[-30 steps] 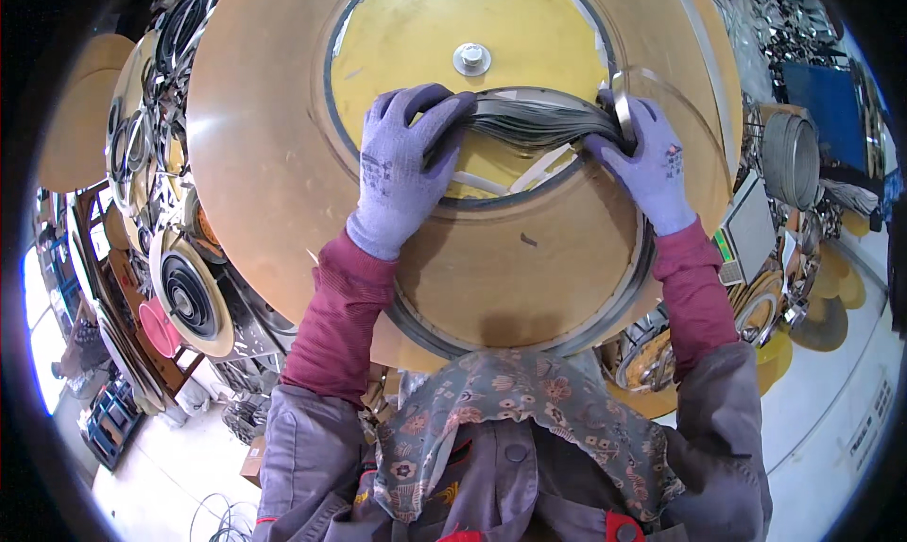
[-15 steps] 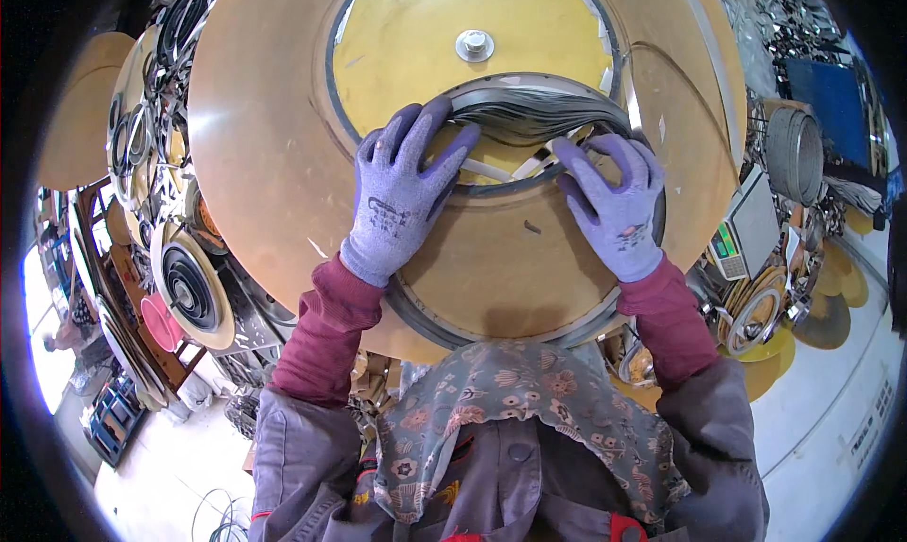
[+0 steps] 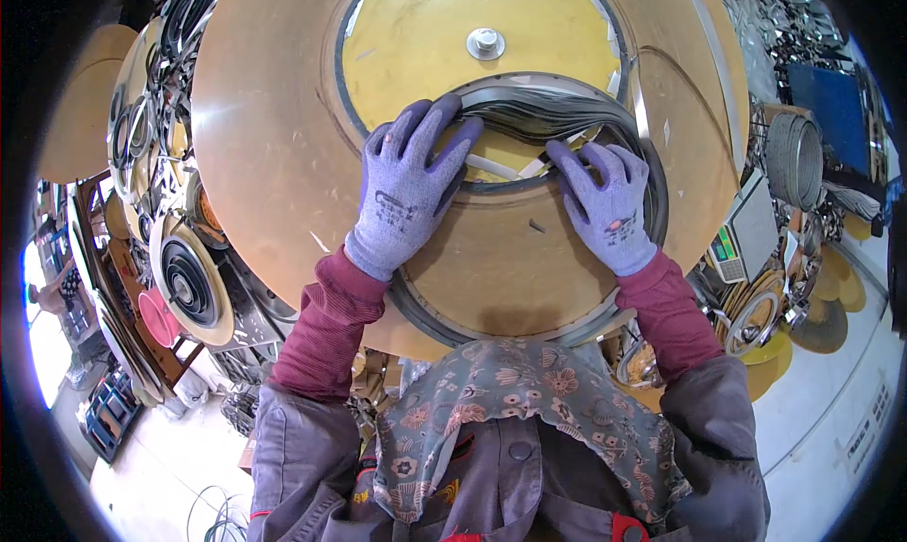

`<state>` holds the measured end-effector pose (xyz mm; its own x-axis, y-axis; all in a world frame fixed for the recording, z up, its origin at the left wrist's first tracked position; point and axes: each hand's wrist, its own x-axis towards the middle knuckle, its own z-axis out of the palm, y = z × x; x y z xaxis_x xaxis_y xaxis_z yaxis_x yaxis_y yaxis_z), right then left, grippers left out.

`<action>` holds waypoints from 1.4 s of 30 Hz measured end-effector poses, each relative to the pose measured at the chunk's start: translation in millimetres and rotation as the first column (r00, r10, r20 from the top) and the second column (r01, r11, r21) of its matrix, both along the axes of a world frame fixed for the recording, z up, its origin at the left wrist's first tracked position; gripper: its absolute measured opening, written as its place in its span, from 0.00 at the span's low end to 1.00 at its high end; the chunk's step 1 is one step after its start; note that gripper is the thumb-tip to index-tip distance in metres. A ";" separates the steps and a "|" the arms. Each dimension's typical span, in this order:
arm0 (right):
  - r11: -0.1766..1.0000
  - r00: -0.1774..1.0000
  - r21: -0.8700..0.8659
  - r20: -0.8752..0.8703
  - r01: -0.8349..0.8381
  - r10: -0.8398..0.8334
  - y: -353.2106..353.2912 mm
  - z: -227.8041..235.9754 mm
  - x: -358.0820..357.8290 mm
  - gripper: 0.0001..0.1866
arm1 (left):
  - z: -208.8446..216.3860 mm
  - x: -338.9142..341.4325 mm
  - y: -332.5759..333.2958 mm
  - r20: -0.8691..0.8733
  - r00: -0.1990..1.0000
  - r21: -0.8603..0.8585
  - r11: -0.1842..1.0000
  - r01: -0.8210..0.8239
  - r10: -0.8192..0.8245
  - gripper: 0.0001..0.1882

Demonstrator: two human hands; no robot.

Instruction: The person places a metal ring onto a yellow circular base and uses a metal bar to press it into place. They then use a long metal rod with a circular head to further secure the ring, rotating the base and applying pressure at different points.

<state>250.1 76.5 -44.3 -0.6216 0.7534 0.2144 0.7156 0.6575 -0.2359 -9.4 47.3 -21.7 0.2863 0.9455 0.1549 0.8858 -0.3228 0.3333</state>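
Observation:
A loose ring of thin dark grey metal strips (image 3: 539, 117) lies across the yellow centre disc (image 3: 416, 32) and the large tan round board (image 3: 265, 164). Its strips fan apart along the far side. My left hand (image 3: 402, 192), in a purple-grey work glove, is closed over the ring's left part, thumb on the inner side. My right hand (image 3: 609, 197), gloved alike, sits just inside the ring's right part; its thumb and fingers are apart and bent, with fingertips near a pale piece on the inner disc. What lies under both palms is hidden.
A bolt with a washer (image 3: 486, 43) stands up from the disc's middle. At right are a scale (image 3: 746, 230) and a coiled grey band (image 3: 794, 159). To the left stand a black spiral coil on a round board (image 3: 192, 282) and a pink basin (image 3: 159, 317).
My right hand has shifted slightly left and its fingers have come off the ring's right side. The left hand keeps nearly the same place; the strips at the far side are bunched more evenly.

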 end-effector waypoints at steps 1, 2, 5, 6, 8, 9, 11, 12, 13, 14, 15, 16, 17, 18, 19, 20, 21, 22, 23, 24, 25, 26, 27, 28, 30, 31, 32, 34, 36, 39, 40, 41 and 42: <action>1.000 1.000 -0.006 -0.002 -0.005 0.005 -0.3 0.5 0.1 0.32 | -0.2 -0.3 0.1 0.001 1.000 0.001 1.000 0.003 -0.003 0.33; 1.000 1.000 0.002 -0.015 -0.013 0.013 -0.5 -0.2 0.0 0.32 | 0.0 -0.4 0.1 -0.001 1.000 0.003 1.000 0.006 -0.006 0.33; 1.000 0.999 0.006 -0.042 -0.028 0.028 -1.5 -1.1 -2.9 0.33 | 0.0 -1.3 -0.2 -0.009 1.000 0.011 1.000 0.015 -0.015 0.33; 1.000 0.999 -0.005 -0.043 -0.028 0.028 -0.8 1.8 -5.7 0.33 | -0.6 -1.7 -0.8 -0.013 1.000 0.017 1.000 0.016 -0.016 0.33; 0.999 0.999 -0.017 -0.042 -0.032 0.031 -0.6 3.2 -8.0 0.33 | -0.9 -2.6 -1.4 -0.019 1.000 0.018 1.000 0.024 -0.024 0.33; 0.999 0.999 -0.016 -0.038 -0.034 0.034 -1.0 2.2 -8.3 0.33 | -0.9 -3.0 -1.1 -0.019 0.999 0.014 0.999 0.031 -0.031 0.33; 0.999 0.999 -0.010 -0.039 -0.039 0.038 -1.1 0.8 -9.1 0.34 | -1.2 -4.0 -1.0 -0.020 0.999 0.014 0.999 0.044 -0.044 0.33; 0.999 0.998 -0.005 -0.043 -0.041 0.041 -1.0 -0.2 -9.6 0.34 | -1.9 -4.5 -1.4 -0.021 0.999 0.017 0.999 0.049 -0.049 0.33; 0.999 0.998 0.000 -0.047 -0.043 0.043 -1.0 -0.5 -10.1 0.34 | -2.2 -4.8 -1.6 -0.022 0.998 0.020 0.998 0.054 -0.054 0.33; 0.999 0.997 -0.005 -0.051 -0.050 0.049 -0.9 -0.1 -10.6 0.34 | -2.2 -5.1 -1.4 -0.017 0.998 0.019 0.998 0.056 -0.056 0.32; 0.998 0.997 -0.010 -0.055 -0.057 0.057 -0.8 0.5 -11.3 0.33 | -2.4 -5.3 -1.4 -0.011 0.998 0.017 0.998 0.057 -0.057 0.32; 0.998 0.996 -0.015 -0.059 -0.065 0.064 -0.7 1.3 -12.3 0.33 | -2.3 -5.5 -1.5 -0.005 0.998 0.016 0.998 0.059 -0.059 0.32; 0.997 0.996 -0.020 -0.056 -0.070 0.069 -0.2 3.5 -14.6 0.33 | -1.9 -5.7 -1.7 -0.007 0.998 0.019 0.998 0.057 -0.057 0.32; 0.997 0.996 -0.024 -0.052 -0.075 0.073 0.6 7.0 -18.2 0.32 | -1.6 -5.5 -1.6 -0.008 0.998 0.022 0.998 0.056 -0.056 0.32; 0.996 0.996 -0.029 -0.048 -0.079 0.078 1.3 10.3 -22.0 0.32 | -1.4 -5.4 -1.7 -0.009 0.998 0.026 0.998 0.055 -0.055 0.32; 0.996 0.996 -0.022 -0.035 -0.086 0.085 2.5 13.0 -26.2 0.31 | -1.9 -5.3 -1.8 -0.005 0.998 0.028 0.998 0.057 -0.057 0.32; 0.996 0.995 -0.014 -0.023 -0.093 0.093 4.5 15.4 -31.4 0.30 | -2.6 -5.5 -1.6 -0.002 0.998 0.031 0.998 0.058 -0.058 0.31; 0.995 0.995 -0.007 -0.011 -0.101 0.100 5.9 16.4 -36.1 0.29 | -3.3 -5.7 -1.5 0.002 0.998 0.034 0.998 0.059 -0.059 0.31; 0.996 0.997 -0.033 -0.003 -0.081 0.081 6.7 16.4 -40.4 0.27 | -4.1 -5.9 -1.5 0.005 0.998 0.040 0.997 0.061 -0.061 0.31; 0.996 0.998 -0.059 0.004 -0.063 0.063 8.0 16.2 -44.9 0.25 | -5.1 -6.2 -1.4 0.008 0.998 0.047 0.997 0.062 -0.062 0.31; 0.995 0.999 -0.085 0.013 -0.044 0.046 9.0 16.2 -48.5 0.23 | -5.2 -6.5 -1.2 0.011 0.998 0.054 0.997 0.062 -0.063 0.30; 0.998 0.999 -0.053 0.030 -0.024 0.026 9.4 15.5 -51.1 0.21 | -4.4 -6.2 -0.9 0.006 0.998 0.058 0.997 0.060 -0.061 0.29; 1.000 0.999 -0.019 0.046 -0.007 0.008 9.3 14.3 -53.2 0.19 | -3.1 -5.6 -0.9 0.000 0.998 0.064 0.996 0.056 -0.056 0.28; 1.000 0.998 0.015 0.062 0.010 -0.011 8.9 13.4 -55.6 0.18 | -1.8 -5.4 -1.2 -0.005 0.999 0.070 0.996 0.052 -0.051 0.27; 0.998 0.997 0.012 0.046 0.061 -0.061 8.3 14.5 -62.6 0.15 | -0.8 -6.6 -2.5 0.037 0.998 0.046 0.998 0.050 -0.052 0.26; 0.996 0.996 0.011 0.038 0.086 -0.086 8.1 15.3 -65.9 0.13 | 1.0 -7.9 -3.2 0.057 0.997 0.035 0.998 0.050 -0.052 0.26; 0.994 0.993 0.037 0.055 0.105 -0.107 8.9 13.7 -68.9 0.13 | 4.8 -10.7 -6.0 0.134 0.991 0.037 0.999 -0.025 0.020 0.25; 0.983 0.982 0.092 0.089 0.157 -0.165 10.5 7.4 -72.3 0.12 | 11.8 -19.9 -13.1 0.289 0.946 0.027 0.987 -0.159 0.145 0.23; 0.986 0.987 0.087 0.065 0.142 -0.148 8.1 8.5 -73.6 0.11 | 8.6 -37.8 -23.2 0.422 0.849 -0.043 0.942 -0.332 0.318 0.21; 0.999 0.999 0.014 -0.033 0.031 -0.031 -10.8 26.2 -63.1 0.09 | 12.0 -48.6 -35.9 0.541 0.707 -0.212 0.887 -0.410 0.455 0.16; 0.999 0.997 -0.018 -0.078 -0.028 0.027 -24.3 35.0 -53.3 0.09 | 9.2 -51.9 -40.5 0.539 0.708 -0.250 0.889 -0.382 0.456 0.16; 0.951 0.992 -0.291 -0.105 -0.100 0.072 -35.0 54.7 -41.5 0.08 | 7.3 -55.1 -44.0 0.540 0.708 -0.290 0.890 -0.351 0.455 0.15; 0.824 0.984 -0.540 -0.141 -0.170 0.110 -43.2 84.2 -28.6 0.08 | 6.1 -56.2 -44.9 0.536 0.720 -0.290 0.897 -0.334 0.441 0.14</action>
<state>221.5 33.3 39.9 -0.7273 0.6716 -0.1413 0.5789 0.4897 -0.6520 -65.6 2.4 -15.6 -0.2035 0.9791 0.0019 0.5429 0.1113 0.8324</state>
